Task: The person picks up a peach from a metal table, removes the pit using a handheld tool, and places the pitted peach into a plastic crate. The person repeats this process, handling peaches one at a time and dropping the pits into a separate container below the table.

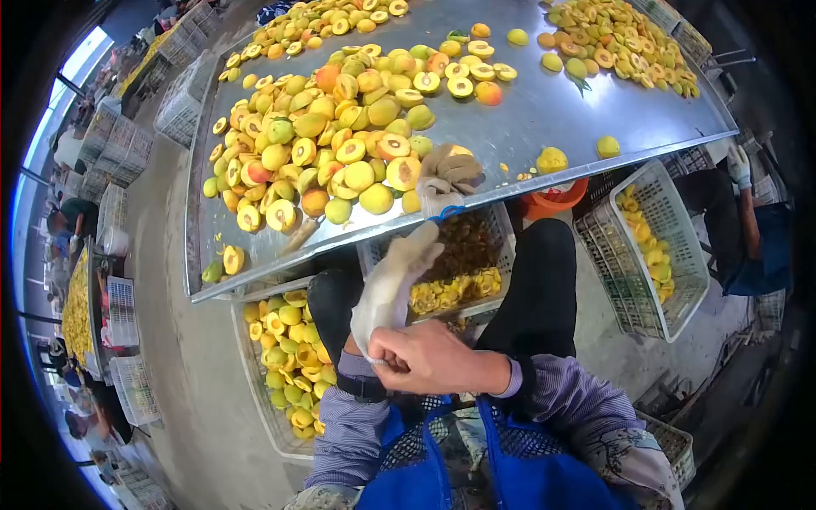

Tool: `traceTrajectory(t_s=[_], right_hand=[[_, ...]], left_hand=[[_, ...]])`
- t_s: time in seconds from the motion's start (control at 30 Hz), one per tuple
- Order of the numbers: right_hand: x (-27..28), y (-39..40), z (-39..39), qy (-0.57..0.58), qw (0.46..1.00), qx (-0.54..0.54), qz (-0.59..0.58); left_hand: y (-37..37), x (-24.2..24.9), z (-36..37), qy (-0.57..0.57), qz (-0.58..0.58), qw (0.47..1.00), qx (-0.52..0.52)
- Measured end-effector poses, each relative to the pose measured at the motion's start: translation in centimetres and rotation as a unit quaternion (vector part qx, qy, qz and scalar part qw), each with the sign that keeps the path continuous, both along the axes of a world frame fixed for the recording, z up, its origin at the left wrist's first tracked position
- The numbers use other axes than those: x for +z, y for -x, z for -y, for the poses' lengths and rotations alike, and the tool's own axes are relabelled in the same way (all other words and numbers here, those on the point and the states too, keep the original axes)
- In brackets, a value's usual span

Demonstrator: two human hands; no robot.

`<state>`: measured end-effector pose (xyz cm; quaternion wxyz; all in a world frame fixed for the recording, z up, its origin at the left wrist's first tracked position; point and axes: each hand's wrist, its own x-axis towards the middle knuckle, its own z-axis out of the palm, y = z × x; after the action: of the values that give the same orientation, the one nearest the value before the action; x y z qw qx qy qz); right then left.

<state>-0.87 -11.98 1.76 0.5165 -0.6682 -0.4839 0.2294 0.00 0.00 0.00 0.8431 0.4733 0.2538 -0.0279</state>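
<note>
The person's left hand [393, 285] is inside a pale glove [387, 293], with its fingers held together and pointing up toward the worktop [544, 110]; the bare right hand [429, 357] pinches the cuff of that glove at the left wrist, thumb and fingers pressed on the cloth; both hands are low in the view, just above a blue apron [425, 476] and purple sleeves [561, 395]. A second glove [446, 174], brownish, lies on the front edge of the metal worktop, right beside a big heap of peaches [331, 144], some whole and some cut in half; more cut fruit [620, 42] lies at the far right end. Under the worktop stand white baskets; one [289, 357] at the left holds yellow halves, one [455, 259] in the middle holds halves and brown pits, and one [659, 246] at the right holds a few pieces. Another person's gloved hand [738, 164] shows at the far right.
</note>
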Motion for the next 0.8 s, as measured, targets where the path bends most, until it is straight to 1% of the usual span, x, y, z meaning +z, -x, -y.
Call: traceTrajectory(t_s=[0.07,0.1,0.13,0.17,0.2,0.23,0.27,0.3,0.37,0.43,0.5,0.53,0.6,0.63,0.67,0.7,0.73,0.77,0.8], right_hand=[[0.2,-1.8,0.2,0.055,0.998,0.0,-0.04],[-0.3,-3.4,0.3,0.07,0.995,-0.065,0.028],[-0.8,-5.4,0.2,0.059,0.987,-0.146,0.026],[-2.4,-7.7,0.0,0.058,0.969,-0.23,0.063],[-3.1,-9.7,-0.2,0.082,0.936,-0.291,0.179],[-5.6,-11.6,-0.3,0.044,0.898,-0.331,0.287],[-6.5,-13.4,-0.4,0.03,0.879,-0.333,0.341],[-8.2,-14.6,-0.4,0.03,0.879,-0.332,0.341],[-10.8,-15.8,-0.5,0.134,0.885,-0.283,0.344],[-9.8,-16.2,-0.7,0.112,0.883,-0.284,0.356],[-8.5,-15.9,-0.7,0.111,0.898,-0.297,0.304],[-7.6,-15.5,-0.5,0.112,0.899,-0.296,0.304],[-5.7,-14.4,0.2,0.029,0.933,-0.319,0.164],[-4.4,-13.8,0.6,0.032,0.933,-0.319,0.164],[-3.0,-13.1,1.0,0.05,0.949,-0.308,0.047],[-2.0,-12.4,1.4,0.067,0.951,-0.293,-0.071],[-1.6,-11.5,1.6,0.062,0.958,-0.268,-0.075],[-1.1,-10.4,1.8,0.051,0.96,-0.247,-0.122],[-0.8,-9.5,1.9,0.041,0.958,-0.247,-0.137]], left_hand=[[1.1,-1.2,-1.2,-0.059,0.095,0.994,0.017],[1.7,-0.4,-1.2,-0.235,0.173,0.956,-0.022],[1.7,0.0,-1.6,-0.241,0.146,0.959,-0.007],[1.9,0.2,-2.1,-0.251,0.116,0.961,0.008],[2.4,-0.7,-2.6,-0.364,0.139,0.921,0.009],[2.4,-0.9,-2.6,-0.364,0.14,0.921,0.008],[2.3,-1.2,-2.6,-0.247,0.121,0.96,0.046],[2.4,-1.3,-2.4,-0.126,0.096,0.984,0.083],[2.9,-1.1,-2.2,-0.109,0.099,0.986,0.071],[2.9,-0.4,-2.3,-0.131,0.113,0.984,0.039],[2.8,0.3,-2.5,-0.146,0.112,0.982,0.038],[2.7,0.5,-2.6,-0.158,0.112,0.98,0.034],[2.1,0.4,-2.4,-0.147,0.101,0.984,0.02],[1.6,0.7,-2.2,-0.139,0.091,0.986,0.005],[0.9,1.4,-1.7,-0.137,0.091,0.986,0.004],[0.0,3.2,-0.8,-0.151,0.091,0.984,-0.037],[-0.5,4.1,-0.3,-0.165,0.09,0.979,-0.079],[-0.5,3.8,-0.1,-0.163,0.091,0.979,-0.082],[-0.4,3.3,0.1,-0.195,0.084,0.975,-0.064]])
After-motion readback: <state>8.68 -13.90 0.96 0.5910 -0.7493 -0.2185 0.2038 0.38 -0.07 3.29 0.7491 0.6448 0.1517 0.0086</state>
